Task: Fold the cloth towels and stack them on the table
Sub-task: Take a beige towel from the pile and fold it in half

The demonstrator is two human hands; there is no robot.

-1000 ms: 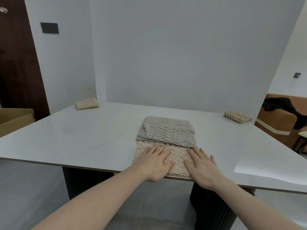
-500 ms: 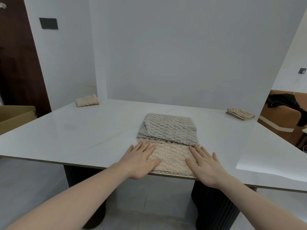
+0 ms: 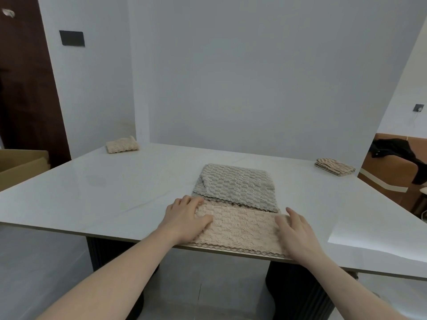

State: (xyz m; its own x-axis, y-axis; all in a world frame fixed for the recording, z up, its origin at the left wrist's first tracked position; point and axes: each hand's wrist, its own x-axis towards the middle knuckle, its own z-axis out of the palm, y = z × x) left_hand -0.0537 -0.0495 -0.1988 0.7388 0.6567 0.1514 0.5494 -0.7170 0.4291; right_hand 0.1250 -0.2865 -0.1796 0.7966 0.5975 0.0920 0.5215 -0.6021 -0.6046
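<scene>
A beige towel (image 3: 240,229), folded into a long strip, lies along the near edge of the white table (image 3: 115,195). My left hand (image 3: 186,219) is at its left end, fingers curled around the edge and thumb on top. My right hand (image 3: 294,229) rests on its right end with the fingers spread flat on the cloth. Just behind it, touching its far edge, lies a folded grey towel (image 3: 235,187). A small folded beige towel (image 3: 122,145) sits at the far left corner. A folded striped towel (image 3: 335,166) sits at the far right.
A white wall stands right behind the table. An open cardboard box (image 3: 20,165) is beyond the table's left side, and a brown seat with a black garment (image 3: 392,151) is to the right. The beige towel's near edge lines up with the table edge.
Both hands have slid apart along the beige towel, from its middle out to its two ends. My left fingers have curled around the left end.
</scene>
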